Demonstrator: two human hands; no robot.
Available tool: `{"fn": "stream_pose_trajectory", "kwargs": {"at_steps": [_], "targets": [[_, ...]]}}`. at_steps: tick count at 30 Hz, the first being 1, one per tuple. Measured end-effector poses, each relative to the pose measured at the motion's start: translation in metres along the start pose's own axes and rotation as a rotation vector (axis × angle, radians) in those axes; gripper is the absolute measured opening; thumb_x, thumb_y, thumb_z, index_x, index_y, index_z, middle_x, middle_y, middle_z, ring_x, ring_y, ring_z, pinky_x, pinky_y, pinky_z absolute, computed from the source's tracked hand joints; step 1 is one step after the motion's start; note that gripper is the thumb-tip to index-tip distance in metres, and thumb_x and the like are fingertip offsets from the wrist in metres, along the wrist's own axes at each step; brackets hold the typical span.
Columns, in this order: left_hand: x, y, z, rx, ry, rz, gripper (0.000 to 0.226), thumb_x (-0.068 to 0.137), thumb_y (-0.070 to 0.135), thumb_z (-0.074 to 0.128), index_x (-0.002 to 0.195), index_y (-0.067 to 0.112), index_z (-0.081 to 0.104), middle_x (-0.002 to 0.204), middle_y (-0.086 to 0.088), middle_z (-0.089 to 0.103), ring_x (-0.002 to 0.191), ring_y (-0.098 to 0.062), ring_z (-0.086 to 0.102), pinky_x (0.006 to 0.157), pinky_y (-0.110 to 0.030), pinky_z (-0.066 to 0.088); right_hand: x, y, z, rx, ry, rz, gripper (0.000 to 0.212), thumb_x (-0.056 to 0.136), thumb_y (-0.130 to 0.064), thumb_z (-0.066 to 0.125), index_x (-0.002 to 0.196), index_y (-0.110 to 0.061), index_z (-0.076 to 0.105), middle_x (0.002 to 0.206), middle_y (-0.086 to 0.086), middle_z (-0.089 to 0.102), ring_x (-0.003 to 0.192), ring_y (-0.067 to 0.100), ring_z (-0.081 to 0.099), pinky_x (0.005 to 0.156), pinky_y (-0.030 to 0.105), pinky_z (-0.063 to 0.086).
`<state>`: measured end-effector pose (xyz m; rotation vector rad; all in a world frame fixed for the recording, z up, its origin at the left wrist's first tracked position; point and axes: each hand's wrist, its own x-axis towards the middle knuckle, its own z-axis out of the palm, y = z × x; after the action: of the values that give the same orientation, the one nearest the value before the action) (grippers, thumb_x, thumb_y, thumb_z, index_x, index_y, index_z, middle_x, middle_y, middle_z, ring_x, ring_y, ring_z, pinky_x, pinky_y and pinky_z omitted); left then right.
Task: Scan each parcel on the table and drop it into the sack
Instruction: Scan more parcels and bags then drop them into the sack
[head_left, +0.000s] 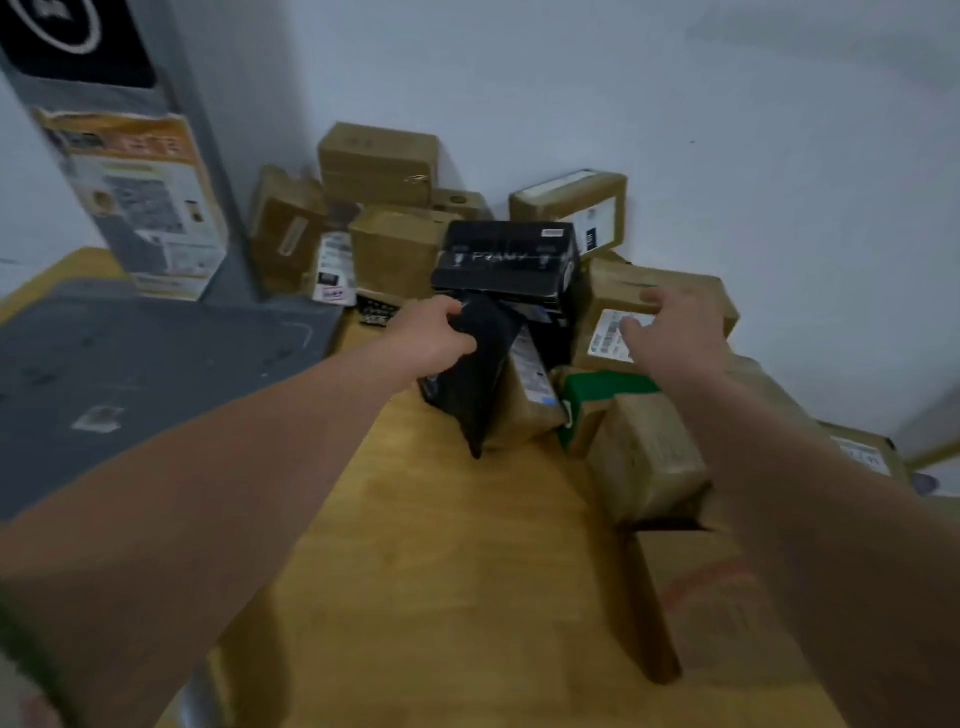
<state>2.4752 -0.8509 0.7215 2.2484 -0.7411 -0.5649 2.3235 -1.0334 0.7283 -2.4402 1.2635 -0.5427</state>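
One black poly bag (483, 384), centre frame: soft, light, I judge; left hand (436, 332) clamps its top edge, right hand (675, 327) fingers apart.

Left hand (434, 333) curls tight, right hand (675, 332) splays (blurred), both outstretched.

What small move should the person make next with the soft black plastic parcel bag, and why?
Probably lift the soft black plastic parcel bag clear of the pile. The left hand grips its top, while the bag lies against a brown cardboard parcel on the wooden table. The right hand is open and holds nothing.
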Motion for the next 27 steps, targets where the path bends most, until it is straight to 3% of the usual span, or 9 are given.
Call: {"fn": "stream_pose_trajectory", "kwargs": {"at_steps": [4, 7, 10, 14, 17, 19, 22, 27], "targets": [[0.060, 0.019, 0.007, 0.200, 0.030, 0.107, 0.080, 0.087, 0.037, 0.067, 0.152, 0.026, 0.022, 0.154, -0.008, 0.018, 0.135, -0.036, 0.032, 0.108, -0.044, 0.037, 0.054, 0.020, -0.004, -0.193, -0.098, -0.009, 0.078, 0.081, -0.038, 0.070, 0.149, -0.025, 0.033, 0.156, 0.007, 0.022, 0.142, 0.033, 0.018, 0.112, 0.051, 0.028], [0.095, 0.035, 0.013, 0.388, 0.060, 0.222, 0.096, 0.081, 0.037, 0.074, 0.154, 0.027, 0.012, 0.159, -0.007, 0.004, 0.144, -0.038, 0.008, 0.114, -0.047, 0.023, 0.091, 0.035, 0.003, -0.221, -0.223, 0.092, 0.109, 0.064, -0.063, 0.077, 0.152, -0.036, 0.019, 0.161, 0.003, 0.006, 0.147, 0.036, 0.000, 0.114, 0.065, 0.012], [0.126, 0.048, 0.024, 0.559, 0.068, 0.314, 0.113, 0.074, 0.037, 0.081, 0.154, 0.028, 0.002, 0.161, -0.005, -0.007, 0.147, -0.034, -0.006, 0.115, -0.054, 0.017, 0.118, 0.047, 0.014, -0.269, -0.325, 0.104, 0.142, 0.030, -0.103, 0.045, 0.152, -0.037, 0.014, 0.160, 0.009, 0.013, 0.148, 0.035, 0.003, 0.114, 0.066, 0.005], [0.162, 0.059, 0.034, 0.682, 0.004, 0.375, 0.131, 0.066, 0.039, 0.086, 0.152, 0.031, -0.013, 0.160, -0.001, -0.016, 0.147, -0.030, -0.016, 0.113, -0.062, 0.007, 0.135, 0.055, 0.020, -0.322, -0.352, 0.028, 0.145, 0.026, -0.108, 0.017, 0.152, -0.037, 0.020, 0.151, 0.011, 0.034, 0.139, 0.037, 0.028, 0.112, 0.054, 0.019], [0.176, 0.065, 0.034, 0.682, -0.014, 0.414, 0.137, 0.058, 0.039, 0.089, 0.152, 0.033, -0.012, 0.159, -0.002, -0.001, 0.147, -0.028, -0.004, 0.112, -0.066, 0.009, 0.142, 0.056, 0.027, -0.345, -0.337, -0.039, 0.145, 0.022, -0.107, 0.008, 0.150, -0.042, 0.024, 0.154, 0.007, 0.033, 0.141, 0.032, 0.026, 0.111, 0.052, 0.019], [0.176, 0.061, 0.031, 0.711, -0.003, 0.445, 0.134, 0.054, 0.038, 0.089, 0.151, 0.033, -0.003, 0.151, -0.005, 0.014, 0.141, -0.031, 0.012, 0.108, -0.066, 0.023, 0.141, 0.056, 0.028, -0.341, -0.331, -0.068, 0.142, 0.023, -0.108, 0.009, 0.148, -0.044, 0.026, 0.154, 0.004, 0.033, 0.142, 0.030, 0.026, 0.111, 0.052, 0.018], [0.167, 0.043, 0.021, 0.781, -0.023, 0.463, 0.131, 0.052, 0.039, 0.088, 0.150, 0.030, 0.001, 0.143, -0.008, 0.023, 0.134, -0.032, 0.024, 0.102, -0.056, 0.039, 0.134, 0.054, 0.025, -0.291, -0.331, -0.116, 0.129, 0.033, -0.106, 0.014, 0.145, -0.046, 0.031, 0.150, 0.002, 0.037, 0.139, 0.027, 0.031, 0.111, 0.051, 0.018], [0.137, 0.012, -0.001, 0.952, -0.165, 0.434, 0.138, 0.051, 0.047, 0.087, 0.151, 0.026, -0.005, 0.146, -0.006, 0.019, 0.135, -0.032, 0.024, 0.105, -0.049, 0.039, 0.101, 0.021, 0.025, -0.192, -0.375, -0.201, 0.094, 0.064, -0.088, 0.035, 0.143, -0.038, 0.042, 0.153, -0.002, 0.037, 0.141, 0.021, 0.030, 0.115, 0.049, 0.022]]}}
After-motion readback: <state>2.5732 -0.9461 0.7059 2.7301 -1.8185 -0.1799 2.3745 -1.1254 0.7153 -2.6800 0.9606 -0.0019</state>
